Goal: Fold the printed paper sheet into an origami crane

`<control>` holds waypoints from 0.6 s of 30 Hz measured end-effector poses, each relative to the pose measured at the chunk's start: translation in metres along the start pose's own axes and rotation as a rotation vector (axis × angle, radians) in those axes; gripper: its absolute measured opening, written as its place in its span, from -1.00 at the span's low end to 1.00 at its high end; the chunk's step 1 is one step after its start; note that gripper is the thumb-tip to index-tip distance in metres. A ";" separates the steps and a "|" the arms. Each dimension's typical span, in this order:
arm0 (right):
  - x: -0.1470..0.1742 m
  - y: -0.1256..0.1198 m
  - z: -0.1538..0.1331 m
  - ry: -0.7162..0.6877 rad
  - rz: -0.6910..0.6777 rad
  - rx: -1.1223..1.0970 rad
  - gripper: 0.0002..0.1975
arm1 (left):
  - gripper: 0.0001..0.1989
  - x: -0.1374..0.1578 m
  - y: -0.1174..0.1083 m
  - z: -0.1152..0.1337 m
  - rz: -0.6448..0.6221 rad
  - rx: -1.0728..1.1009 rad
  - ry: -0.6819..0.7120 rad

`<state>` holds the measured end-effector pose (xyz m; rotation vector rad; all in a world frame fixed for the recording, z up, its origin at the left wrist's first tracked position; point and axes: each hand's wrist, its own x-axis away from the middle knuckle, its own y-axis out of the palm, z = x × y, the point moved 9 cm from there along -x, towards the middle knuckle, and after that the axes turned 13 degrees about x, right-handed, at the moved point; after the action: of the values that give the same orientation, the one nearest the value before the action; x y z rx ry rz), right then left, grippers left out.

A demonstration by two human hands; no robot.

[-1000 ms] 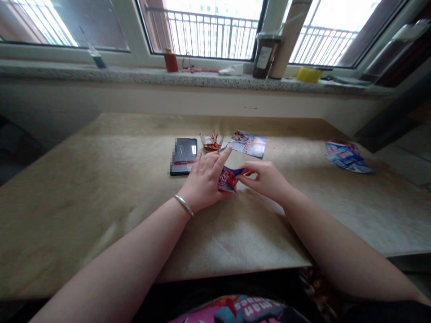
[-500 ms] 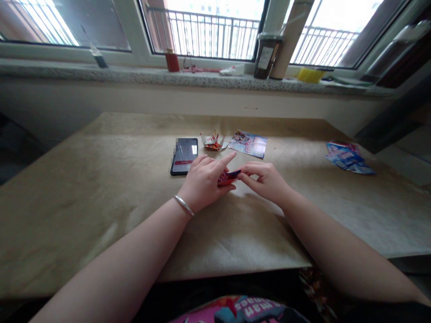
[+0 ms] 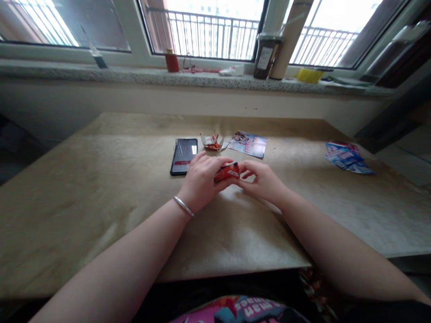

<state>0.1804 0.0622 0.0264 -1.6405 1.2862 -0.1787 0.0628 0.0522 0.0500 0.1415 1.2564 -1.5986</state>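
Between my hands is a small red printed paper piece (image 3: pixel 229 172), folded like a little box, with a dark blue edge at its right end. My left hand (image 3: pixel 206 178), with a silver bangle at the wrist, grips its left part, fingers over the top and thumb along the near side. At its right end, the thumb and fingers of my right hand (image 3: pixel 260 179) are curled against the edge. Fingers hide part of the paper. Just behind my left hand lies a phone (image 3: pixel 183 157) with its screen lit.
Beyond my hands are a crumpled red-and-white wrapper (image 3: pixel 213 141) and a flat printed sheet (image 3: pixel 248 143). Several blue and red packets (image 3: pixel 348 158) lie to the right on the table (image 3: pixel 101 188). The windowsill (image 3: pixel 134 76) holds a red cup-like object (image 3: pixel 172 62) and a dark container (image 3: pixel 267 56).
The red paper piece has turned so its red printed side now faces me. My left index finger has come down onto it, and the right fingers have shifted at its end.
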 end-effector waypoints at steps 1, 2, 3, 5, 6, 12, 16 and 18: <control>0.000 -0.002 -0.001 -0.007 0.012 0.005 -0.84 | -0.63 0.000 0.000 0.002 -0.006 0.011 0.011; 0.000 -0.003 -0.002 -0.010 0.024 0.012 -0.85 | -0.64 0.000 0.001 0.003 -0.010 0.020 0.022; 0.000 -0.005 -0.002 -0.009 0.038 0.020 -0.87 | -0.65 0.000 0.000 0.005 -0.006 0.026 0.033; 0.000 -0.009 -0.002 -0.003 0.065 0.042 -0.89 | -0.69 0.000 -0.002 0.010 0.015 0.032 0.058; 0.000 -0.010 -0.002 -0.003 0.075 0.056 -0.89 | -0.70 0.000 -0.003 0.011 0.028 0.032 0.071; 0.002 -0.019 -0.003 -0.012 0.180 0.102 -0.90 | -0.85 -0.001 -0.010 0.012 0.117 0.034 0.096; 0.004 -0.025 -0.006 -0.020 0.246 0.080 -0.91 | -0.89 -0.002 -0.011 0.005 0.131 0.111 0.057; 0.004 -0.027 -0.009 -0.038 0.261 0.086 -0.92 | -0.89 -0.002 -0.010 0.003 0.117 0.156 0.033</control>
<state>0.1939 0.0516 0.0500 -1.3820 1.4291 -0.0424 0.0579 0.0508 0.0588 0.3347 1.1269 -1.5967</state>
